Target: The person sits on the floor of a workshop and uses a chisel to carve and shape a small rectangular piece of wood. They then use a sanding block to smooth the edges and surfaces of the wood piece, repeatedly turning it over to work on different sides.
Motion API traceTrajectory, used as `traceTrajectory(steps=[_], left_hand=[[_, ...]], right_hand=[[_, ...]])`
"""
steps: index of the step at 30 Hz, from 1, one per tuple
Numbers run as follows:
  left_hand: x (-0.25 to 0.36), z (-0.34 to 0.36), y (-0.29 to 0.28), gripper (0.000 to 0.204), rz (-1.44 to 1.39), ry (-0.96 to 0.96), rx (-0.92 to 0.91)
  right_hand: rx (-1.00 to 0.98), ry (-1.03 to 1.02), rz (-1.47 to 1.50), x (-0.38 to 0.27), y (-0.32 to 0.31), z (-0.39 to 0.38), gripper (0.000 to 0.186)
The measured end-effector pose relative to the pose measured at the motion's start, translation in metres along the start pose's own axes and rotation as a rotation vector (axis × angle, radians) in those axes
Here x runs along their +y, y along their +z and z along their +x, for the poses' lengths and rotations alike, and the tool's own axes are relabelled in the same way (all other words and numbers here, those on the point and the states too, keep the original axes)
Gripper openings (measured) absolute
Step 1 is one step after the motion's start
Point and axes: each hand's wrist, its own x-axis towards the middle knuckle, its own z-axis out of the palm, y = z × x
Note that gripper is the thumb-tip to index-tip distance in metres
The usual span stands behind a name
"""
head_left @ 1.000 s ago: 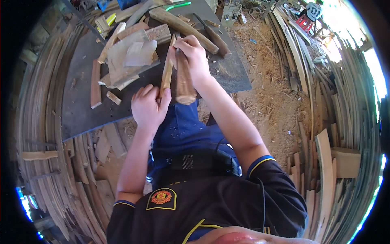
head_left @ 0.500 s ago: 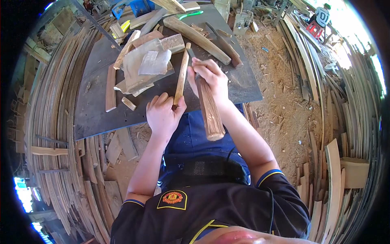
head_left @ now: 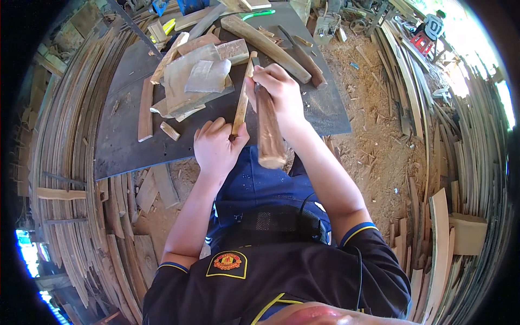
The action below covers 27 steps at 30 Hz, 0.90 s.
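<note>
At the worktop's near edge, left hand point(head_left: 215, 146) is closed on the near end of a slim, pale yellow-brown wooden stick point(head_left: 242, 103), thumb along its right side. Stick runs away from the body over the worktop, far tip beside the blade.

Just right of it, right hand point(head_left: 279, 97) is clenched round a tool with a thick brown wooden handle point(head_left: 269, 132). Handle butt points back at the body, above the dark blue trousers point(head_left: 254, 176). Short grey metal blade point(head_left: 255, 62) pokes out past the fingers, next to the stick's far end; can't tell if it touches.

Around them, dark grey flat worktop point(head_left: 122, 132). Left of the stick: small blocky wood offcut point(head_left: 170, 131), narrow reddish-brown wooden strip point(head_left: 145, 111), and a heap of flat brown pieces topped by a pale wrinkled sheet point(head_left: 208, 77). Far right: long thick rounded wooden billet point(head_left: 265, 47), and beside it a dark-bladed tool with a brown handle point(head_left: 311, 67). Green curved item point(head_left: 258, 14) at the far side.

Farther out: brown floor point(head_left: 368, 146) littered with chips, long wooden planks point(head_left: 70, 119) stacked left and right. Far right, another person point(head_left: 433, 26) on a red stool point(head_left: 420, 43).
</note>
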Motion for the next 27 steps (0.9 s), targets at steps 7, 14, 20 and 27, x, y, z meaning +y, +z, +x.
traceTrajectory(steps=[7,14,20,27], left_hand=[[-0.002,-0.001,0.001,0.042,-0.006,-0.012,-0.017],[-0.003,-0.002,0.000,0.042,0.016,0.005,-0.014],[-0.005,-0.003,0.003,0.040,-0.001,-0.004,-0.024],[-0.003,-0.003,0.001,0.039,0.027,-0.014,-0.040]], right_hand=[[0.053,0.054,0.020,0.003,0.003,0.003,0.010],[0.069,-0.066,-0.005,-0.004,0.007,-0.008,0.012],[0.173,0.048,-0.005,0.006,0.015,0.003,0.006],[0.157,0.058,0.003,-0.003,0.003,-0.011,0.007]])
